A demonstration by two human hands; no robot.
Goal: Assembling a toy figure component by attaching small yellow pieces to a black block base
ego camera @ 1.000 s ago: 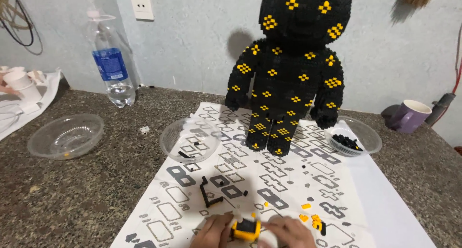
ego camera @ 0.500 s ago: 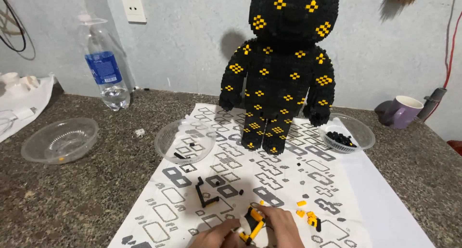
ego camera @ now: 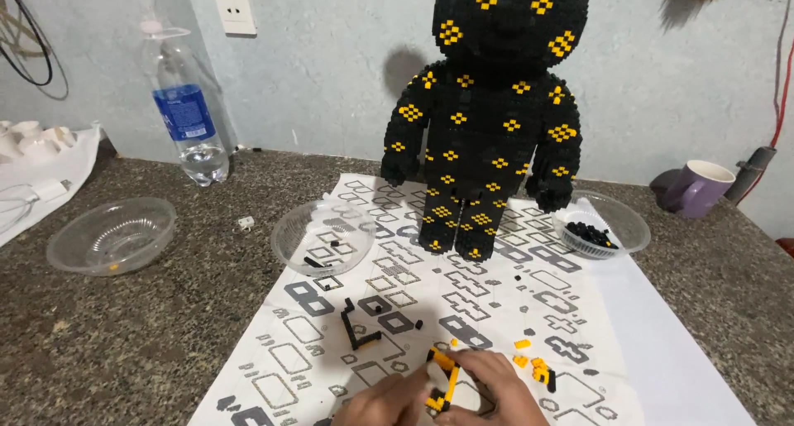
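Both hands low at frame bottom edge, over instruction sheet (ego camera: 496, 310) on desk (ego camera: 124, 343). Left hand (ego camera: 389, 401) and right hand (ego camera: 496, 389) both closed in pinch on small yellow-black brick frame (ego camera: 442, 380), held just above sheet. Judgement: press joints straight, support frame from both sides so thin strips do not bend. Loose yellow bricks (ego camera: 533, 364) just right of the hands; black bricks bowl (ego camera: 600, 227) farther, beside big brick bear (ego camera: 484, 120).

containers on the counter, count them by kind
clear plastic bowls: 3, left, middle, right
plastic water bottle: 1
purple mug: 1
total: 5
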